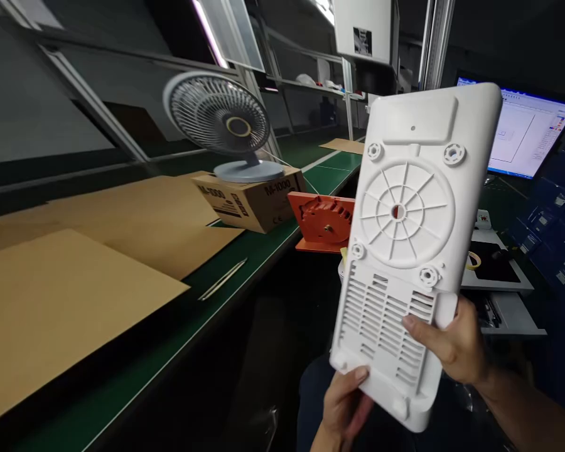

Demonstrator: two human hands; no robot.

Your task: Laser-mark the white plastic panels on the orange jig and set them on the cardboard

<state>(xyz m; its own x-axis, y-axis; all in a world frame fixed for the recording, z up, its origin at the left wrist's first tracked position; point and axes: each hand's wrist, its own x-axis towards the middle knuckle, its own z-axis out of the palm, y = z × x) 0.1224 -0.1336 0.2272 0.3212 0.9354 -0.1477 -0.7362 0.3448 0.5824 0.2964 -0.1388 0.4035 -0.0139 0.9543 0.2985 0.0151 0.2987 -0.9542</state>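
Note:
A white plastic housing (pixel 407 213) is held up and tilted in front of me. Its near face carries a round ribbed disc with a centre hole, several small round bosses and a slotted vent grille. My left hand (pixel 343 402) grips the bottom left edge, thumb on the face and fingers hidden behind. At the lower right edge my right hand (pixel 456 345) is closed round the side, its thumb over the vent slots. Behind the housing's left edge stands an orange-red fixture (pixel 324 223) with a round toothed recess, partly covered.
A green-topped bench (pixel 164 351) runs along the left, bearing brown cardboard sheets (pixel 75 301), tweezers (pixel 223 279) and a cardboard box (pixel 258 204) with a desk fan (pixel 221 119) on it. A lit monitor (pixel 522 132) and a white machine (pixel 503 257) are at right.

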